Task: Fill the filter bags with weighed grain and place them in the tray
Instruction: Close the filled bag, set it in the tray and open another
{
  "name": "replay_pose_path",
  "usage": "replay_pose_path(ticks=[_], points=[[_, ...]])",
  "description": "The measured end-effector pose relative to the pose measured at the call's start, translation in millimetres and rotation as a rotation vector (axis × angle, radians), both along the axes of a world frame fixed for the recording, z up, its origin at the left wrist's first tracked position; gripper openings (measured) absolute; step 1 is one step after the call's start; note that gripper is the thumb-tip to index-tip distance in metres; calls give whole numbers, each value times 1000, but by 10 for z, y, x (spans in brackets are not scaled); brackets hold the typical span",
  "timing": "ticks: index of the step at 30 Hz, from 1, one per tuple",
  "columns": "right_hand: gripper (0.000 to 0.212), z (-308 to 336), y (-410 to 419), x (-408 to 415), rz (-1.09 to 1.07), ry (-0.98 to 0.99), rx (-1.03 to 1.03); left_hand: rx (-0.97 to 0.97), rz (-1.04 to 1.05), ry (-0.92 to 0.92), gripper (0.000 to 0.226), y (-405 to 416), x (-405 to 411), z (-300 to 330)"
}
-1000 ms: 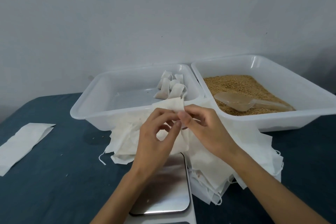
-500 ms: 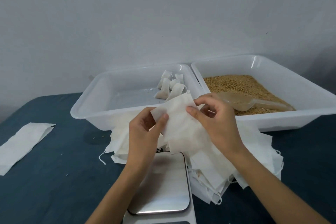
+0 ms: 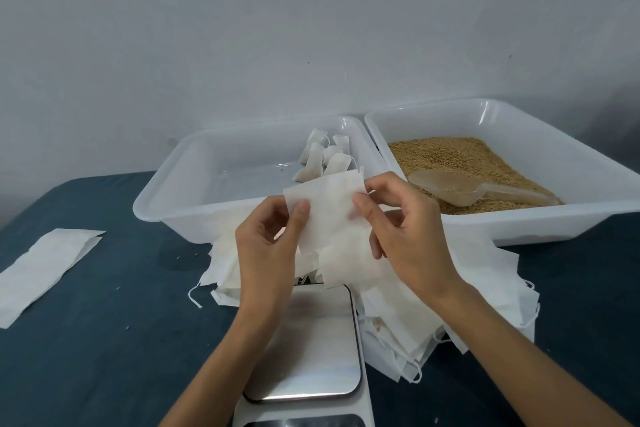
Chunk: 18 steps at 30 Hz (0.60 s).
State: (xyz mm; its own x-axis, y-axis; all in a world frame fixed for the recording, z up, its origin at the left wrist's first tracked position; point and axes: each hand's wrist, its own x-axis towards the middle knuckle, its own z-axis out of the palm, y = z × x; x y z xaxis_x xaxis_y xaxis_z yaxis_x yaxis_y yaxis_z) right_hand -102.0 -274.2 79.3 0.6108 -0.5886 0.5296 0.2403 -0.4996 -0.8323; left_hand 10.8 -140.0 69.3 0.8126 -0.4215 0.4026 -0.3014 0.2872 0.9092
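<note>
The person holds one thin white paper filter bag (image 3: 325, 208) up over the near rim of the left translucent white plastic tray (image 3: 162, 191), both hands pinching it. The left hand (image 3: 268, 253) nips the bag's left edge between thumb and fingers; the right hand (image 3: 401, 229) grips the right edge the same way.

The risk, as I see it, lies in the paper itself. It looks flimsy, and pulling the two edges apart too sharply could tear the mouth or leave the layers stuck together, so grain would spill down the outside. Directly below sits a loose heap of spare white filter bags (image 3: 398, 295) half covering the steel-topped kitchen scale (image 3: 311, 350); any bag lying on the pan would throw off the weighing. Spilled grain would scatter on the dark blue table (image 3: 104, 340).

The bag faces the person flat, its long axis running roughly upright, tilted slightly, with the top edge rising toward the right corner. I cannot tell which end is the open mouth.

The small filled white bags (image 3: 325, 158) stand in the left tray's far right corner. The right tray of golden-brown grain (image 3: 450, 156) holds a clear plastic scoop (image 3: 460, 189).
</note>
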Motion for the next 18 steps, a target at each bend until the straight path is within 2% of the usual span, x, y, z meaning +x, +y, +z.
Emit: replay_pose_path(ticks=[3, 8, 13, 18], points=[[11, -7, -31, 9, 7, 11, 40, 1, 24, 45, 17, -6, 48, -12], [15, -35, -36, 30, 157, 57, 55, -11, 27, 56, 21, -61, -9, -54], [19, -33, -52, 32, 131, 62, 65, -29, 47, 67, 18, -161, -67, -30], [40, 16, -96, 6, 95, 50, 81, -42, 56, 93, 18, -261, -130, 4]])
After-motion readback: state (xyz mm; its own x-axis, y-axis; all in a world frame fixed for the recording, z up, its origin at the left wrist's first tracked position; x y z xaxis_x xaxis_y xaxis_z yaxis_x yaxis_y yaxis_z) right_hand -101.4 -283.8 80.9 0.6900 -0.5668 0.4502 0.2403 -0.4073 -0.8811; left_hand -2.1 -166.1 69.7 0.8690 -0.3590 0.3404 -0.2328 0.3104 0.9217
